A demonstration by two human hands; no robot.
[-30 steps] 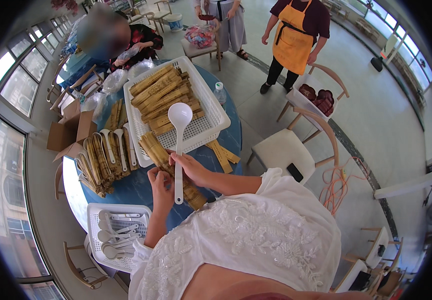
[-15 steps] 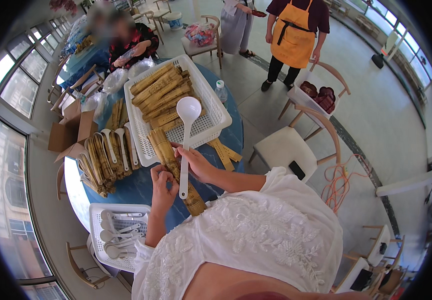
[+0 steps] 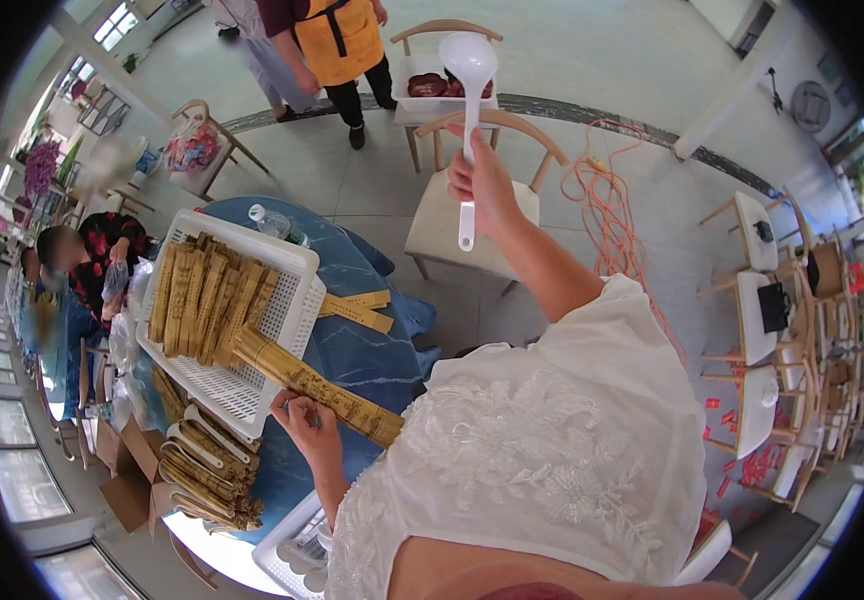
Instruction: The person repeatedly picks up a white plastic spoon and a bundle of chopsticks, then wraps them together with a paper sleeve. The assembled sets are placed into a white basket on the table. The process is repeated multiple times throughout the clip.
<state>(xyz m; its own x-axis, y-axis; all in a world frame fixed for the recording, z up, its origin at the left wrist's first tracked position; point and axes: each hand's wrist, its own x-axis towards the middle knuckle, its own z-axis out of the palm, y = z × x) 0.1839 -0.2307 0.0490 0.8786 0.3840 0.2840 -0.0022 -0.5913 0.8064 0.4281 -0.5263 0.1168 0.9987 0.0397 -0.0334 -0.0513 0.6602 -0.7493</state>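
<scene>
Several long yellow-brown bamboo-slip bundles [image 3: 207,300] are lying in a white perforated plastic basket [image 3: 304,295], and our left hand [image 3: 309,425] is resting curled fingers against a dark-patterned bamboo roll [image 3: 350,404] above the blue marbled table [image 3: 357,345]; we cannot tell whether it is gripping. Our right hand [image 3: 493,190] is clasping a white long-handled ladle [image 3: 472,105], bowl up, before a beige-seated wooden chair [image 3: 437,230].

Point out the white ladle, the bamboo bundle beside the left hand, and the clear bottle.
White ladle [image 3: 473,115]: head view, upper handle.
Bamboo bundle [image 3: 327,389]: head view, its mid-length.
Clear bottle [image 3: 274,224]: head view, its body.
</scene>
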